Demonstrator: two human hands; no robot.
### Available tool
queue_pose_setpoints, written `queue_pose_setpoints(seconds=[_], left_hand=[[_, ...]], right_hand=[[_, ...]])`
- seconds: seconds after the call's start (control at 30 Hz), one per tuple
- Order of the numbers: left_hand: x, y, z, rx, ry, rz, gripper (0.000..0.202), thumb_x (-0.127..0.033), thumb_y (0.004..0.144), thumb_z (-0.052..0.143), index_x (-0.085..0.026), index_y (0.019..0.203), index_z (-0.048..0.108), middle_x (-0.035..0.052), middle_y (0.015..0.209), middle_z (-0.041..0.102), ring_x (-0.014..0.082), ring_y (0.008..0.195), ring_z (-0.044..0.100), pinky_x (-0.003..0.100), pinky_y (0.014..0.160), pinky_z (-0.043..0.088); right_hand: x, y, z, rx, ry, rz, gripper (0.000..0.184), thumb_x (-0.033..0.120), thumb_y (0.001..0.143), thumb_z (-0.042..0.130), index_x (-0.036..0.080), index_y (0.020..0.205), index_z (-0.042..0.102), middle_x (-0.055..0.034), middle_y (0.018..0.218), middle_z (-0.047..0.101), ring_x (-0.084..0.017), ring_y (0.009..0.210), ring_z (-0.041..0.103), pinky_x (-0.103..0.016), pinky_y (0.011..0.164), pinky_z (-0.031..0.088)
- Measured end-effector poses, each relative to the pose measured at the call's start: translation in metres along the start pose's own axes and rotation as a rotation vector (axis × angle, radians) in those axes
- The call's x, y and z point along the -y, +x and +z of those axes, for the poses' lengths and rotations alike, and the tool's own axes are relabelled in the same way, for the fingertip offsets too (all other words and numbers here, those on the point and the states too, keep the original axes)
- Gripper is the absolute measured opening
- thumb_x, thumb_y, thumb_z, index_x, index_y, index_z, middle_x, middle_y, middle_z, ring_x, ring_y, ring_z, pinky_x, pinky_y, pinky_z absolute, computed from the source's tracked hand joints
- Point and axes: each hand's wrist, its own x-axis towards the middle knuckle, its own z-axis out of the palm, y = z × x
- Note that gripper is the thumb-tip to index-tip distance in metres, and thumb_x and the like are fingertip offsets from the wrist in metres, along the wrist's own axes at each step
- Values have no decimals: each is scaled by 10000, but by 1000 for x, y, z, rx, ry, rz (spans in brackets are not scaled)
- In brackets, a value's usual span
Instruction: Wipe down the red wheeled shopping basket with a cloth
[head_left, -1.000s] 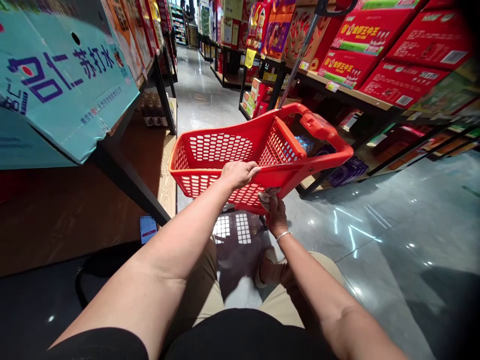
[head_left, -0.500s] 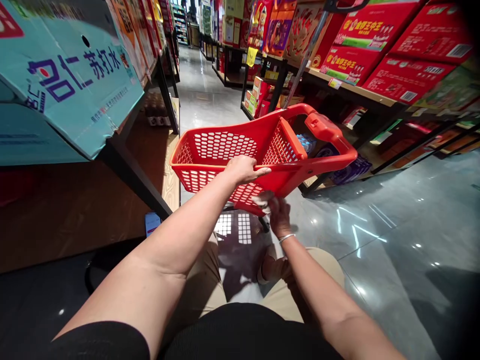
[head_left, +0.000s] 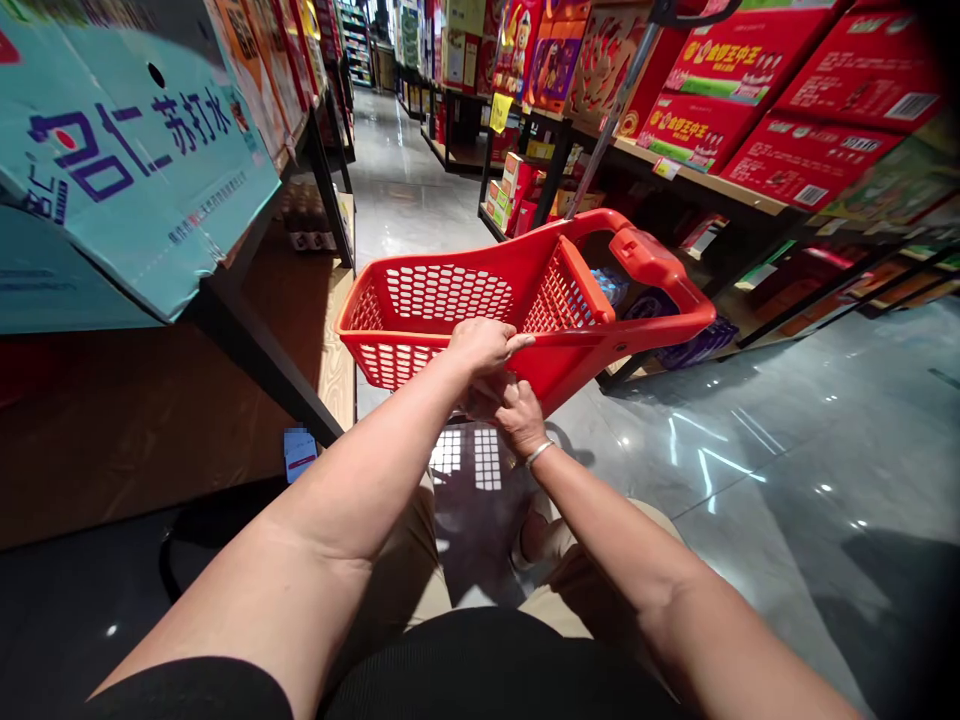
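Observation:
A red plastic shopping basket (head_left: 442,290) with perforated walls and a long handle stands tilted in the aisle in front of me. My left hand (head_left: 484,345) is closed over its near rim. My right hand (head_left: 510,405), with a silver bracelet on the wrist, is pressed against the underside of the basket just below the left hand; its fingers are curled and partly hidden. The basket looks empty inside.
A low shelf (head_left: 247,340) at the left carries a light blue carton (head_left: 127,150) that juts toward me. Shelves at the right hold red gift boxes (head_left: 757,110). The glossy grey floor (head_left: 750,470) runs ahead as an aisle between them.
My right hand has moved left along the basket's underside, coming to rest right under my left hand. The basket has tilted slightly; my left hand keeps its grip on the rim.

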Motion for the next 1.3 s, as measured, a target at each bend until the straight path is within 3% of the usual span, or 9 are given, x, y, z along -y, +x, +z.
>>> queue_pose_setpoints(seconds=[0.1,0.27,0.4,0.6,0.77,0.83,0.93,1.17,1.3], left_hand=[[-1,-3,0,-2,-10,-1,678,-747,1007,282,-280,1032,773,71,1036,803,273,1053,727,319,821,494],[5,-6,2,-6,-9,2,663,-748,1004,292,-289,1046,770,69,1054,802,268,1055,725,315,809,489],[10,-6,6,-24,-10,20,674,-744,1011,260,-291,1046,758,72,1047,799,284,1050,728,332,802,489],[12,-12,8,-60,10,86,475,-631,1030,403,-267,1084,704,65,1125,778,260,1068,715,320,841,475],[11,-15,9,-95,2,112,458,-603,1043,402,-252,1031,697,64,1096,782,255,1036,721,324,831,456],[11,-15,11,-105,9,106,476,-584,1060,360,-257,1023,703,64,1083,785,250,1027,723,325,826,451],[11,-14,13,-124,17,97,501,-571,1068,324,-266,1033,720,65,1082,790,247,1028,725,330,834,450],[11,-18,10,-104,-45,56,325,-479,966,535,-265,1021,772,54,1014,814,251,930,737,326,755,453],[18,-21,8,-106,-26,90,329,-485,980,508,-276,1001,760,40,1006,810,243,918,728,326,741,441]], right_hand=[[10,0,12,56,-29,-31,345,132,966,594,348,1168,770,-39,1405,641,-267,1215,538,-441,1008,500],[-1,-41,10,106,-53,-123,336,125,925,660,327,1180,746,-3,1225,716,-206,1076,571,-356,927,504],[-40,-54,-41,24,-121,-102,354,143,965,598,348,1210,752,-28,1267,721,-230,1065,583,-383,905,510],[-91,-30,-148,-436,-284,-114,221,258,994,640,375,1100,795,0,1263,729,-208,1196,557,-399,1073,458],[-108,-21,-198,-722,-366,37,216,288,979,648,298,1121,810,-84,1261,697,-255,1152,581,-439,1041,475],[-112,-18,-203,-832,-401,155,270,290,982,616,246,1174,801,-128,1290,674,-285,1134,583,-472,1007,481],[-97,-7,-192,-838,-379,205,304,251,985,581,244,1211,784,-124,1292,673,-286,1109,585,-471,970,501],[-8,34,-136,-420,-183,-1,326,231,1028,552,368,1244,755,-58,1368,655,-268,1178,548,-444,1035,467],[-15,23,-155,-378,-213,-78,280,244,1019,588,354,1204,767,-43,1369,664,-250,1155,546,-423,1011,451]])
